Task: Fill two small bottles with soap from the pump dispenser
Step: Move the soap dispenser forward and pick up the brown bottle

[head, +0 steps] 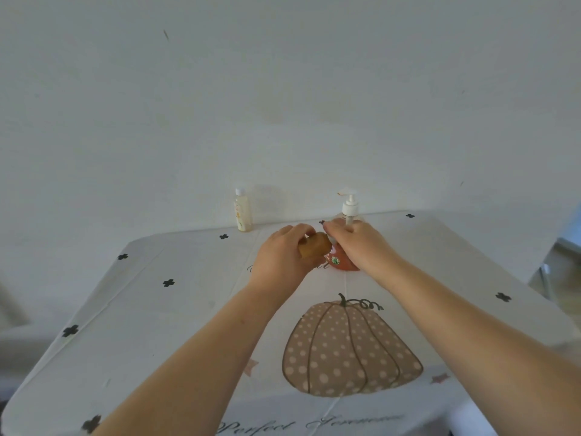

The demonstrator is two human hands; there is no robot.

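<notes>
Back wall: plain off-white painted wall (283, 89), fills the upper half, flat even light with no hard shadows. Small dark streak (165, 34) high on the left of it. Worktop (188, 309) butts against the wall, covered by a white tablecloth with scattered black cross marks (168, 282), a large brown polka-dot pumpkin print (349, 350) and black script lettering (257, 427) along the near edge. Right of the worktop: blurred grey-blue frame or furniture (547, 272), can't tell what. Left side dim grey, unclear.

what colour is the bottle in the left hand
Amber brown: the bottle shows best in the head view.
</notes>
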